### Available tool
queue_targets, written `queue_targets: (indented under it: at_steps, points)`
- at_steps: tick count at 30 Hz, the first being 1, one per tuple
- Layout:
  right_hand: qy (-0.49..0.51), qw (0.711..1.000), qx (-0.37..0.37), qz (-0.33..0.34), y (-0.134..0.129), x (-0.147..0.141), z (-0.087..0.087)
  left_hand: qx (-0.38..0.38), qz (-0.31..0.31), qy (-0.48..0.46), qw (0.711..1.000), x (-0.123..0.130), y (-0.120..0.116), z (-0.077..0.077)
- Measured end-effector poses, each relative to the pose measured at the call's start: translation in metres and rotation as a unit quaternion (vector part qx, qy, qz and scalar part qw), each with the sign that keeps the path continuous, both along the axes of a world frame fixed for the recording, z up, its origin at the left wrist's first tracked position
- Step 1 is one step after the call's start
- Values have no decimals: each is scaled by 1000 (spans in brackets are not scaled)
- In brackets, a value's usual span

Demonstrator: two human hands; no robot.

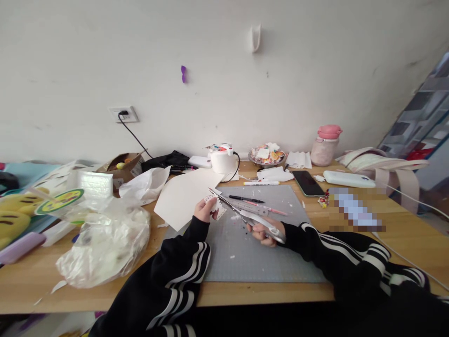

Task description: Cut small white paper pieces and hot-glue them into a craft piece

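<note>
Paper piece (220,212), apparently part-trimmed, is showing a notched edge.
Left hand (206,209) is pinching it above the cutting mat (231,262); right hand (262,233) is gripping scissors (258,219) beside it, trimming seemingly remaining unfinished.

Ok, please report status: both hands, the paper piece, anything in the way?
Left hand pinching small white paper piece. Right hand holding scissors, blades beside the piece. Black pen close beyond scissors, possibly in the way.

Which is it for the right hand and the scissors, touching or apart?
Touching. The head view shows the right hand with fingers curled around the scissors.
</note>
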State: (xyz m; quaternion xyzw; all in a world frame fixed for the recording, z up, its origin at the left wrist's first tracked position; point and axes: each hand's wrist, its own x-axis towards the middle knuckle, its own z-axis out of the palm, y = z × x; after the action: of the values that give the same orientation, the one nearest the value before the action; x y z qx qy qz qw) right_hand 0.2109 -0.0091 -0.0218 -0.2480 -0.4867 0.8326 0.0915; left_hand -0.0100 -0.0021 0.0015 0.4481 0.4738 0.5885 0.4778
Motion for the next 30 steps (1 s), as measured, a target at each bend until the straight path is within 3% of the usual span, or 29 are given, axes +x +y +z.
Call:
queue_targets:
  at_steps: [19, 30]
  points:
    - [-17, 1000, 10, -19, -2, -2, 3, 13, 30, -30, 999, -1, 3, -2]
    - [-22, 1000, 7, -18, -2, -1, 3, 12, 18, -38, 999, 0, 0, 2]
